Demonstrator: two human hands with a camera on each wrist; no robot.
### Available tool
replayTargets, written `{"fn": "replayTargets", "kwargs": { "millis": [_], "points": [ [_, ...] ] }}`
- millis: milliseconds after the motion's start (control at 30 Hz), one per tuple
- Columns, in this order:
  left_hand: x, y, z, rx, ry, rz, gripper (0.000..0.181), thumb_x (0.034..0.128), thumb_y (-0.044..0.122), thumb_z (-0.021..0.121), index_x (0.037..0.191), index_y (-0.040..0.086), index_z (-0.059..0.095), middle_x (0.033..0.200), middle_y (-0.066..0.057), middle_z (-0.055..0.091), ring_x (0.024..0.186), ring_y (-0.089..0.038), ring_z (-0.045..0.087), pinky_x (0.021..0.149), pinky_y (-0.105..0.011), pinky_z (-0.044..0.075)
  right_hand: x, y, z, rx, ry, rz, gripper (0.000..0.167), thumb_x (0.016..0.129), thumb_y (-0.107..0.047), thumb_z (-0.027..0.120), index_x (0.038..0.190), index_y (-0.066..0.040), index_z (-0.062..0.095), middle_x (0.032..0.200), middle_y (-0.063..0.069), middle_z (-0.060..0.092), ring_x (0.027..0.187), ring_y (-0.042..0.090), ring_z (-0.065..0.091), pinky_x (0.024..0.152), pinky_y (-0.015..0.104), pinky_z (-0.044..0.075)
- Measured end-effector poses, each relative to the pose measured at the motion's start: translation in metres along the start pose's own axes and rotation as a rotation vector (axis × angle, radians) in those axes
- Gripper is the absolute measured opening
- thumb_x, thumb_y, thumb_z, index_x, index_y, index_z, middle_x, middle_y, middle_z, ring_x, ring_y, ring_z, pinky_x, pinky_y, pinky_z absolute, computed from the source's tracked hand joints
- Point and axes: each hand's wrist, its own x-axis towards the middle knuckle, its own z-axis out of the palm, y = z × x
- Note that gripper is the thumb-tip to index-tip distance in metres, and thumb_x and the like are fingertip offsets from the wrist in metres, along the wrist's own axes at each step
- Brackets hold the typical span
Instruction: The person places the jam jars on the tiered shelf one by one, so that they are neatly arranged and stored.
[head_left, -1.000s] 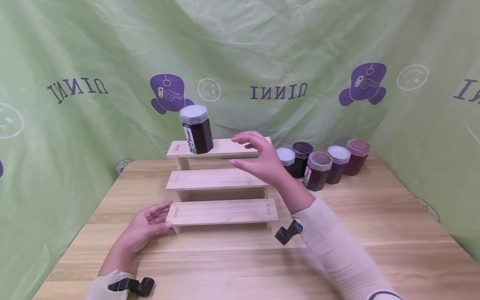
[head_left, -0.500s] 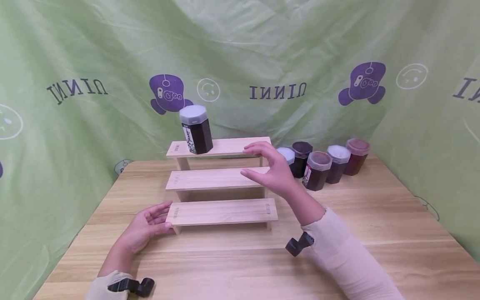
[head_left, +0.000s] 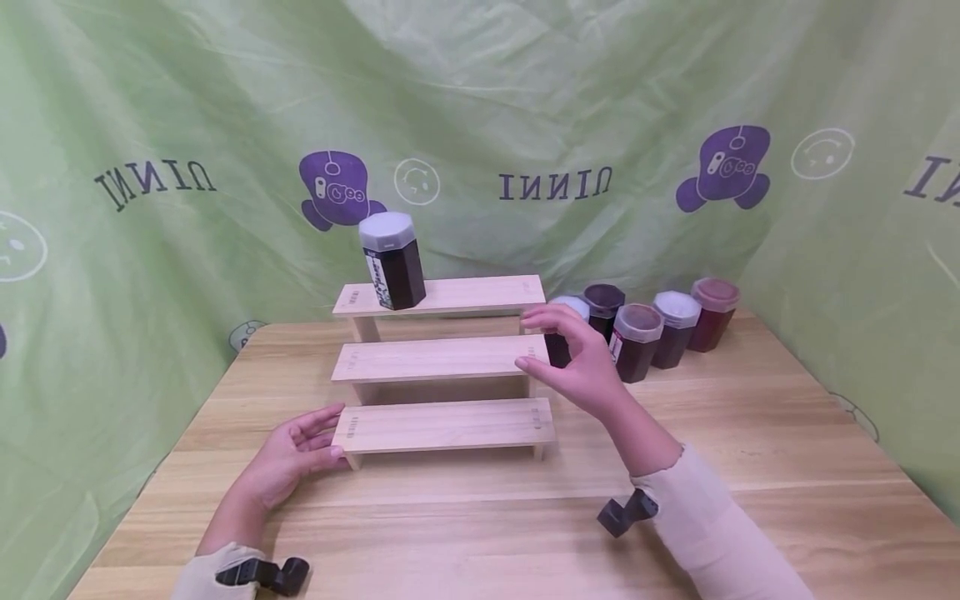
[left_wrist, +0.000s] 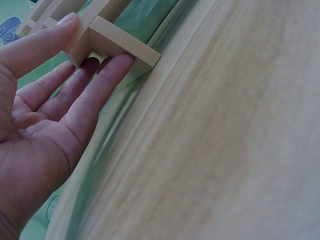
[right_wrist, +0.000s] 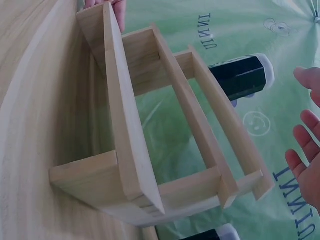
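Note:
A three-step wooden rack [head_left: 442, 425] stands on the table. At the left end of its lowest step my left hand [head_left: 288, 458] holds the wood, the thumb toward the front and the fingers at the side; the left wrist view shows fingertips against the end support [left_wrist: 120, 40]. A dark octagonal jar [head_left: 397, 271] with a whitish lid stands upright at the left of the top step. Empty and with fingers bent apart, my right hand [head_left: 581, 358] hovers by the right end of the middle step, partly covering a white-lidded jar [head_left: 557, 348] behind it.
Right of the rack stand more dark jars, among them a brown-lidded one [head_left: 636, 342], a white-lidded one [head_left: 675, 329] and a reddish one [head_left: 714, 315] farthest right. A green printed cloth [head_left: 465, 100] hangs behind the wooden table [head_left: 480, 533].
My right hand has moved rightward and down, away from the jar on the top step, its fingers still apart. My left hand and the rack have kept their places.

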Motion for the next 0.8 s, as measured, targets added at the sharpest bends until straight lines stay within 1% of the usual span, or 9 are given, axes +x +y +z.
{"fn": "replayTargets", "kwargs": {
  "millis": [67,233,300,433,533,633,700,800],
  "points": [
    [0.0,0.0,0.0,0.001,0.002,0.001,0.075,0.0806,-0.016,0.064,0.144,-0.017,0.023,0.122,0.0,0.06,0.106,-0.018,0.065,0.088,-0.039,0.057,-0.003,0.002,-0.002,0.004,0.0,-0.006,0.042,0.069,0.021,0.075,0.108,0.012,0.062,0.116,0.025,0.059,0.116,0.02,0.053,0.107,0.024,0.041],
    [0.0,0.0,-0.001,-0.002,-0.003,0.004,0.074,0.0808,-0.017,0.063,0.144,-0.017,0.023,0.122,0.0,0.06,0.106,-0.017,0.064,0.088,-0.039,0.057,-0.012,0.016,-0.008,0.006,0.004,0.01,0.042,0.07,0.017,0.077,0.11,0.009,0.063,0.118,0.022,0.059,0.117,0.018,0.052,0.106,0.023,0.043],
    [0.0,0.0,0.0,-0.005,-0.007,0.006,0.074,0.0809,-0.017,0.062,0.144,-0.017,0.022,0.123,0.0,0.06,0.106,-0.018,0.064,0.088,-0.04,0.057,-0.016,0.018,-0.011,-0.012,0.01,0.019,0.043,0.071,0.015,0.078,0.11,0.007,0.064,0.117,0.02,0.06,0.117,0.017,0.052,0.105,0.023,0.043],
    [0.0,0.0,0.0,-0.004,-0.003,0.007,0.075,0.0807,-0.016,0.063,0.143,-0.018,0.022,0.123,-0.001,0.059,0.106,-0.018,0.064,0.089,-0.04,0.057,-0.022,0.019,-0.015,-0.039,0.024,0.04,0.043,0.069,0.017,0.078,0.109,0.007,0.065,0.113,0.019,0.06,0.114,0.013,0.052,0.103,0.02,0.044],
    [0.0,0.0,0.001,0.001,0.0,0.004,0.075,0.081,-0.015,0.064,0.143,-0.018,0.022,0.124,-0.002,0.059,0.106,-0.017,0.064,0.088,-0.04,0.057,-0.026,0.013,-0.018,-0.049,0.036,0.042,0.043,0.067,0.021,0.076,0.107,0.012,0.064,0.108,0.022,0.059,0.108,0.011,0.053,0.098,0.018,0.046],
    [0.0,0.0,0.001,0.003,0.003,0.002,0.075,0.0812,-0.015,0.064,0.144,-0.018,0.023,0.124,-0.001,0.059,0.106,-0.017,0.064,0.088,-0.04,0.057,-0.029,0.002,-0.022,-0.084,0.045,0.048,0.041,0.066,0.022,0.076,0.105,0.014,0.063,0.104,0.025,0.059,0.104,0.01,0.053,0.095,0.015,0.047],
    [0.0,0.0,0.001,0.006,0.004,0.004,0.075,0.0811,-0.015,0.064,0.143,-0.018,0.022,0.124,-0.001,0.058,0.106,-0.017,0.064,0.088,-0.04,0.057,-0.03,-0.005,-0.025,-0.113,0.054,0.068,0.041,0.067,0.021,0.076,0.105,0.014,0.063,0.104,0.025,0.059,0.102,0.01,0.054,0.093,0.015,0.047],
    [0.0,0.0,0.001,0.008,0.002,0.009,0.075,0.081,-0.015,0.063,0.143,-0.018,0.022,0.123,-0.001,0.059,0.106,-0.016,0.064,0.088,-0.039,0.057,-0.033,-0.008,-0.029,-0.146,0.071,0.123,0.041,0.068,0.018,0.077,0.106,0.014,0.063,0.105,0.023,0.06,0.1,0.009,0.054,0.091,0.012,0.047]
  ]
}}
